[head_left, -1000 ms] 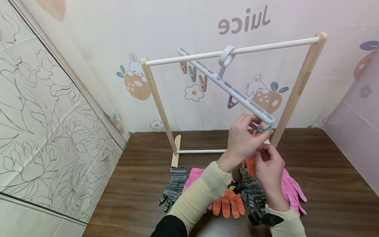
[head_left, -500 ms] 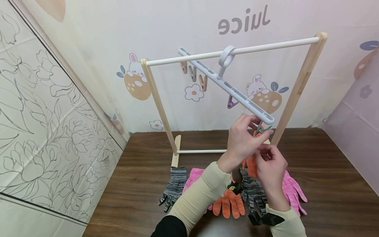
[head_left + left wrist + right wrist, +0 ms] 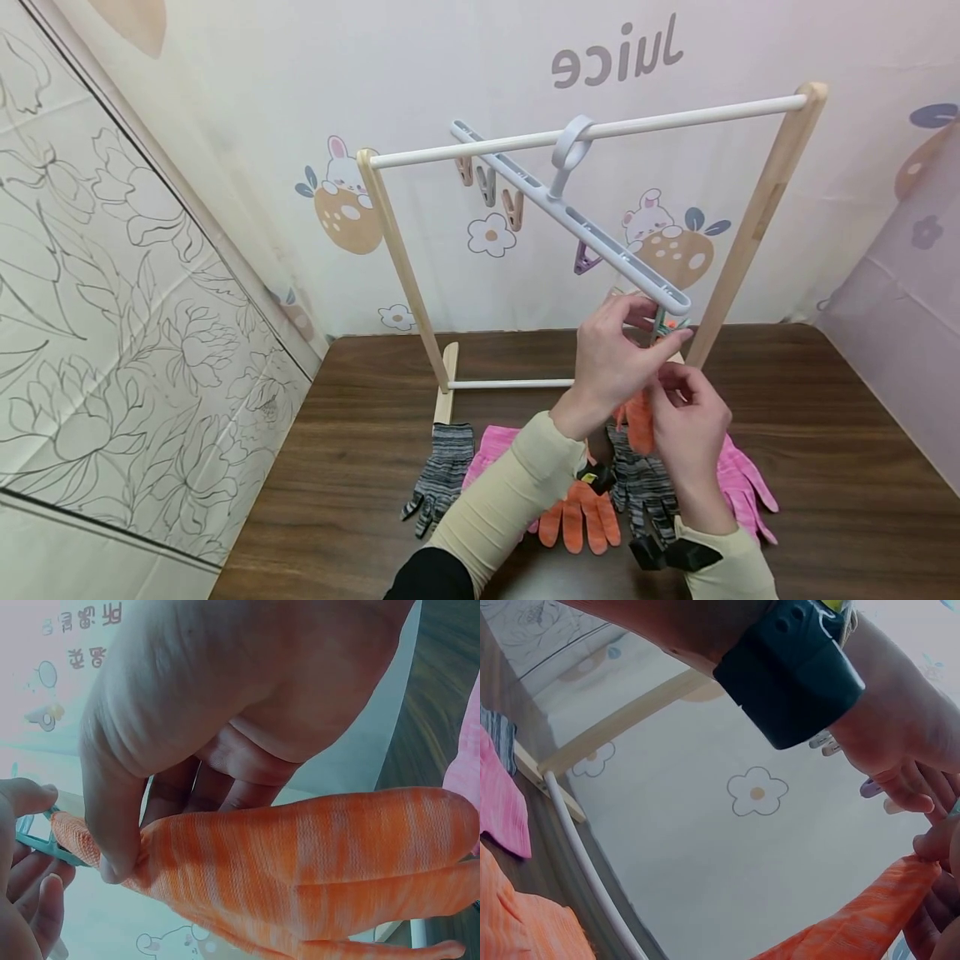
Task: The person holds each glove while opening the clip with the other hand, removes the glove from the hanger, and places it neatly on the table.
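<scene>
My left hand (image 3: pixel 617 360) is up at the near end of the grey clip hanger (image 3: pixel 600 237), pinching a green clothespin (image 3: pixel 46 846). Just below it my right hand (image 3: pixel 692 423) pinches an orange knit glove (image 3: pixel 300 862) near its cuff, thumb on one side. The cuff reaches up to the clothespin; whether its jaws grip the cloth I cannot tell. Fingers of the glove hang down beneath both hands. By its ring hook the hanger is on the rack's white top rod (image 3: pixel 697 117).
Several other clothespins, such as a purple one (image 3: pixel 587 257), hang from the hanger. On the brown table (image 3: pixel 840 467) lie a grey striped glove (image 3: pixel 442 467), an orange glove (image 3: pixel 573 512), a pink glove (image 3: pixel 742 483) and more. The rack's wooden posts (image 3: pixel 761 217) flank the hands.
My right hand has shifted slightly right and down, with the glove following a little. The left hand stays at the clothespin.
</scene>
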`<state>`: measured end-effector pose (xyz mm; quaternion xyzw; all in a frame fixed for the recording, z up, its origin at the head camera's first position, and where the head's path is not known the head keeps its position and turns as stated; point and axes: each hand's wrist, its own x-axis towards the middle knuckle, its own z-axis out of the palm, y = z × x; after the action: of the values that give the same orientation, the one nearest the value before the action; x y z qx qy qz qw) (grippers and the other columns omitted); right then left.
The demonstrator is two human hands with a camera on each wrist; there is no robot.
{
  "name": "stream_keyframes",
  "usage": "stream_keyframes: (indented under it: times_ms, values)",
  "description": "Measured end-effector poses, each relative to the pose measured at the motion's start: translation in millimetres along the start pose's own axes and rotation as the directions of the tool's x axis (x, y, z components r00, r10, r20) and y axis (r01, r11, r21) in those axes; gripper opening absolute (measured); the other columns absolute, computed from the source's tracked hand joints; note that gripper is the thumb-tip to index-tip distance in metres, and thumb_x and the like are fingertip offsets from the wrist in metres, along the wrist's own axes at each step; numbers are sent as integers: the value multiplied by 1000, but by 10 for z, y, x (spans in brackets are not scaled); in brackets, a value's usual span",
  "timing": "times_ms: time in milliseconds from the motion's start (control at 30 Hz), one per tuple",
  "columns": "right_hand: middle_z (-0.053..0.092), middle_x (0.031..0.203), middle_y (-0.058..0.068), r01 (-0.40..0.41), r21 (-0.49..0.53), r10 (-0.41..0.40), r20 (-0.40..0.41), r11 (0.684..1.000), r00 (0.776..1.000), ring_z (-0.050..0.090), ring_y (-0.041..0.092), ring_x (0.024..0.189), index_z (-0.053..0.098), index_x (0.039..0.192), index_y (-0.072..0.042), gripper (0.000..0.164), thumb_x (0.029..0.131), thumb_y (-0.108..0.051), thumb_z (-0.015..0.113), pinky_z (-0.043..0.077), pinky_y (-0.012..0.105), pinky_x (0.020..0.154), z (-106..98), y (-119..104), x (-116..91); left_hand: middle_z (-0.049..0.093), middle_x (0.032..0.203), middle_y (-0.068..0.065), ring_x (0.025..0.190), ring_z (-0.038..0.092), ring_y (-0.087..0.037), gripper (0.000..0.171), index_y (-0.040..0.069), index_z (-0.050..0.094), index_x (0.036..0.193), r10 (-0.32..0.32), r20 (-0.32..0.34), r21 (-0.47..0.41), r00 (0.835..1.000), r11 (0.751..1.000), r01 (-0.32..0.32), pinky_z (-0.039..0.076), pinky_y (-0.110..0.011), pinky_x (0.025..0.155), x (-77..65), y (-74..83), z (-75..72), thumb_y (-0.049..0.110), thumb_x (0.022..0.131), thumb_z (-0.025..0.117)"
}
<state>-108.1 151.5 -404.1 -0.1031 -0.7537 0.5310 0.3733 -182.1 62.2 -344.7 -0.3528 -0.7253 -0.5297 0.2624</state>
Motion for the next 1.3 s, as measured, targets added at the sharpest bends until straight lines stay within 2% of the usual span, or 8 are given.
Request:
stream_keyframes:
  times_ms: [200,333,600,1033,1300]
  values:
    - [64,85,-5,-4,-3,4,2,1000,1000,62,7,80,70,102,2,16,90,-9,73,49,10,76,-5,2,-14,67,90,-1,79,62,-1,31,6,64,100,37,-25,-23,999,999,-37,48,-9,66,-11,-6,-3,16,79,85]
    - [64,83,-6,-7,1,7,-4,1000,1000,60,8,77,71,101,2,15,90,-7,73,49,10,75,-19,3,-28,68,89,-1,78,63,-3,28,6,66,97,69,-22,9,997,998,-69,47,-9,69,-12,-4,-4,17,79,85]
    - [63,83,-6,13,-4,-13,4,1000,1000,59,8,77,71,101,1,16,89,-9,75,49,10,75,-18,4,0,71,90,0,77,63,3,22,7,68,95,118,-12,96,993,989,-116,46,-8,71,23,-20,-39,19,81,81]
    - [64,88,-3,12,-13,-12,25,1000,1000,62,5,85,70,103,2,17,90,-9,73,49,11,79,-23,-3,6,70,91,0,78,63,2,18,6,68,98,150,17,82,989,985,-151,46,-8,74,41,-12,-71,15,86,77]
    - [66,89,-4,8,3,-8,40,1000,999,63,2,86,70,102,4,17,89,-7,74,49,11,79,-44,30,-10,70,89,0,75,62,1,14,5,68,95,161,2,73,987,984,-161,47,-8,73,37,-8,-80,14,86,75]
